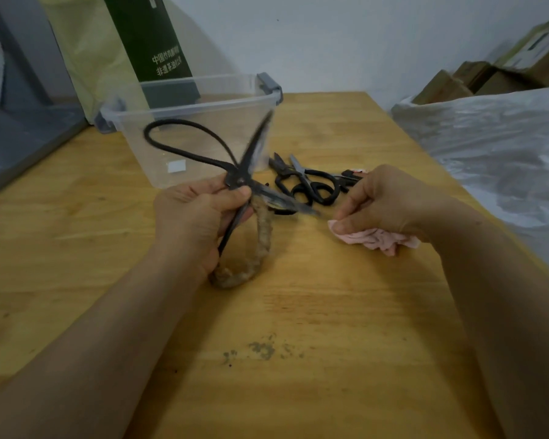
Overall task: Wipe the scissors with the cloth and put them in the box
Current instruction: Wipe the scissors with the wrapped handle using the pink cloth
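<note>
The left hand (200, 217) held the big black scissors (236, 180) up over the middle of the worktop (298, 312). Its fingers were curled round the lower handle, which was wrapped in brown cord. The thumb pressed on the scissors right by the middle screw. The scissors were wide open. One blade pointed up in front of the box and looked blurry. The other blade pointed right, toward the right hand (390, 201).

The right hand pinched the pink cloth (381, 240) between its thumb and curled fingers. The cloth sat just beside the tip of that blade, but I could not tell if they touched.

The clear plastic box (203, 99) stood near the far left corner of the worktop. A small pile of other black scissors (311, 185) lay just right of the box, behind the hands.
</note>
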`<state>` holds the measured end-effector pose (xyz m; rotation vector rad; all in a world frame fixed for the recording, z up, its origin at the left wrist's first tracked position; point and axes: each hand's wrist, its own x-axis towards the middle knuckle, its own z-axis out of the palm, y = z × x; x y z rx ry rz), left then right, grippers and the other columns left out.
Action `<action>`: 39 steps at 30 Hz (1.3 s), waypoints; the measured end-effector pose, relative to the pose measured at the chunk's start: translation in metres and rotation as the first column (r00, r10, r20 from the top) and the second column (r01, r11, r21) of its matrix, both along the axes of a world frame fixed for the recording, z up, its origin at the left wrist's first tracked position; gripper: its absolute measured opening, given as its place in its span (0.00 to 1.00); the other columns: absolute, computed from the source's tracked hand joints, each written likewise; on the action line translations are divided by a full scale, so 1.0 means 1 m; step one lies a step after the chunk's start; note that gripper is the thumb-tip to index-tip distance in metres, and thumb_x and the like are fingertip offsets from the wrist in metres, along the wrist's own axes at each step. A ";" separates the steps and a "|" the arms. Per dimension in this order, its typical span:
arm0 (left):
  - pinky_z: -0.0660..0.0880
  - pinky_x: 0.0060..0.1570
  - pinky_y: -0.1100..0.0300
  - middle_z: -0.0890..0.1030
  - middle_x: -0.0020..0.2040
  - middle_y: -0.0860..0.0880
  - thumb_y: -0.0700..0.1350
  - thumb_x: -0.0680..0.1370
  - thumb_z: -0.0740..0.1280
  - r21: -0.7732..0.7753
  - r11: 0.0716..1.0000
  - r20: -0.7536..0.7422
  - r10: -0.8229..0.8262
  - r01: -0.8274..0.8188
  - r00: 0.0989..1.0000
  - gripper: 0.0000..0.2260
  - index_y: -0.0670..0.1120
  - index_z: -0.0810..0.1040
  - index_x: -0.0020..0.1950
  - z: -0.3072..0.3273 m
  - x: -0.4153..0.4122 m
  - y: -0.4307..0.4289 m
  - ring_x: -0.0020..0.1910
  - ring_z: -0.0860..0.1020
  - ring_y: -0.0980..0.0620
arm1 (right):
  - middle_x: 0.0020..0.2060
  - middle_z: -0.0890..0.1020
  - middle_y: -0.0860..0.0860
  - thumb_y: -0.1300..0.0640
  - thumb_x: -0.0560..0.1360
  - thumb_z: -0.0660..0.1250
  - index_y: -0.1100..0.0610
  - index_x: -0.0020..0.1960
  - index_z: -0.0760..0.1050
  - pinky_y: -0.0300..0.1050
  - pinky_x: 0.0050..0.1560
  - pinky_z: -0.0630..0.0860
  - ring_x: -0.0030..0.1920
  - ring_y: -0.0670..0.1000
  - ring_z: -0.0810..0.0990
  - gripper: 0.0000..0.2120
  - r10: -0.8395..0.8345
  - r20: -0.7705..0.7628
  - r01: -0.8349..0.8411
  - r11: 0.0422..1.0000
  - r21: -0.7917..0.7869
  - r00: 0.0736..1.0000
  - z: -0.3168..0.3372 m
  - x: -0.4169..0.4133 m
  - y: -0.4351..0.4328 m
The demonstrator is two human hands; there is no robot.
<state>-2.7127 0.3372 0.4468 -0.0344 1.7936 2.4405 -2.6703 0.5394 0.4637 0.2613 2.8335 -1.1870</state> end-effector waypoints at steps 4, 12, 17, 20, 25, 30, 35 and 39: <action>0.81 0.40 0.62 0.85 0.42 0.43 0.30 0.72 0.68 -0.024 0.999 -0.012 0.024 -0.025 1.000 0.09 0.38 0.81 0.49 0.000 -0.007 -0.004 0.41 0.84 0.50 | 0.25 0.81 0.55 0.57 0.70 0.74 0.60 0.41 0.82 0.43 0.22 0.75 0.21 0.50 0.77 0.06 -0.136 -0.088 0.114 0.968 -0.222 0.987 0.003 0.003 -0.001; 0.80 0.37 0.63 0.85 0.38 0.44 0.29 0.71 0.69 -0.047 0.996 -0.032 0.072 -0.073 0.997 0.08 0.38 0.82 0.46 -0.001 -0.007 -0.001 0.36 0.84 0.51 | 0.42 0.83 0.51 0.46 0.75 0.66 0.56 0.45 0.82 0.40 0.48 0.76 0.44 0.43 0.79 0.14 -0.289 -0.191 0.256 0.950 -0.181 0.938 0.008 -0.004 0.008; 0.80 0.39 0.63 0.85 0.39 0.45 0.30 0.71 0.69 -0.021 0.994 -0.048 0.104 -0.105 0.993 0.07 0.39 0.82 0.45 0.003 -0.008 -0.004 0.39 0.84 0.50 | 0.33 0.76 0.58 0.40 0.62 0.76 0.64 0.35 0.75 0.50 0.38 0.71 0.35 0.55 0.73 0.26 -0.379 -0.254 0.385 0.923 -0.030 0.890 0.017 0.002 0.013; 0.79 0.38 0.64 0.85 0.39 0.45 0.30 0.72 0.68 0.030 0.993 -0.061 0.116 -0.114 0.991 0.07 0.39 0.82 0.45 0.007 -0.007 -0.005 0.39 0.84 0.51 | 0.36 0.79 0.54 0.38 0.65 0.73 0.64 0.41 0.76 0.49 0.44 0.73 0.37 0.52 0.75 0.27 -0.346 -0.135 0.361 0.926 0.108 0.929 0.022 0.007 0.016; 0.79 0.41 0.63 0.85 0.41 0.45 0.31 0.72 0.69 0.045 0.994 -0.114 0.105 -0.100 0.988 0.07 0.40 0.82 0.47 0.008 -0.005 -0.004 0.42 0.84 0.50 | 0.39 0.79 0.56 0.46 0.68 0.75 0.61 0.46 0.75 0.47 0.43 0.76 0.37 0.53 0.76 0.20 -0.313 0.173 0.198 0.855 0.479 0.934 0.009 0.001 0.020; 0.79 0.40 0.64 0.85 0.41 0.46 0.30 0.72 0.68 0.072 0.996 -0.139 0.054 -0.044 0.989 0.09 0.40 0.82 0.47 0.011 0.002 -0.001 0.42 0.84 0.50 | 0.41 0.81 0.56 0.55 0.72 0.70 0.60 0.40 0.78 0.51 0.45 0.77 0.43 0.58 0.80 0.08 -0.368 -0.326 0.469 0.820 0.328 0.871 0.010 -0.003 0.031; 0.80 0.41 0.62 0.85 0.42 0.43 0.29 0.71 0.67 0.005 0.997 -0.151 -0.078 0.080 0.985 0.10 0.38 0.82 0.49 0.007 0.008 0.004 0.41 0.84 0.49 | 0.38 0.79 0.47 0.58 0.70 0.71 0.51 0.41 0.77 0.49 0.41 0.78 0.41 0.49 0.79 0.04 -0.350 -0.602 0.354 0.928 -0.117 0.718 0.013 -0.002 0.002; 0.78 0.34 0.65 0.85 0.42 0.41 0.28 0.70 0.67 -0.035 0.990 -0.159 -0.140 0.136 0.977 0.10 0.37 0.82 0.49 0.002 0.016 0.012 0.35 0.83 0.52 | 0.35 0.84 0.49 0.64 0.70 0.72 0.54 0.40 0.77 0.40 0.32 0.77 0.35 0.47 0.83 0.07 -0.282 -0.491 0.098 0.925 -0.368 0.824 0.010 -0.005 -0.027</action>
